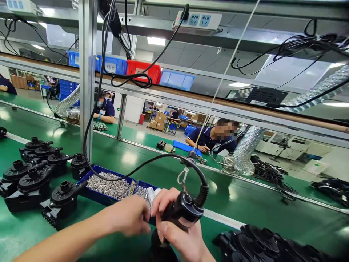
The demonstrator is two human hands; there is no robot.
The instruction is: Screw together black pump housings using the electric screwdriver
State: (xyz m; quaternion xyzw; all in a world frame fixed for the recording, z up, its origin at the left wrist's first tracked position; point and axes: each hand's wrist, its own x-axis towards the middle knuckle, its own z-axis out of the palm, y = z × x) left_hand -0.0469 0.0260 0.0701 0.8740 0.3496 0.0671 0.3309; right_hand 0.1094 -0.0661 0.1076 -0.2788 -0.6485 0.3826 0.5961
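Screws (109, 185) filled a blue tray (96, 195) on the green table (16, 229). Right next to it was a smaller box with tiny silver bits (141, 192). In front of these, the right hand (191, 240) gripped a black power screwdriver (183, 211), with its fingers wrapped around the top part. A thin white string (226, 69) went up from the clip (185, 177) above the tool, and a thick black cord (203, 182) bent over from its top to the left. The left hand (131, 216) was just beside the tool. Its fingers were curled in, but it was blurry, so I could not tell if they held anything. Under the screwdriver was a dark thing (163, 251), partly hidden by the hands. Black parts (34, 179) with short round pipes stood on the left. A dark pile (261, 243) lay on the right. Across the table, a person (215, 136) in a dark shirt leaned over some work. A red box (144, 70) sat on the shelf up high.
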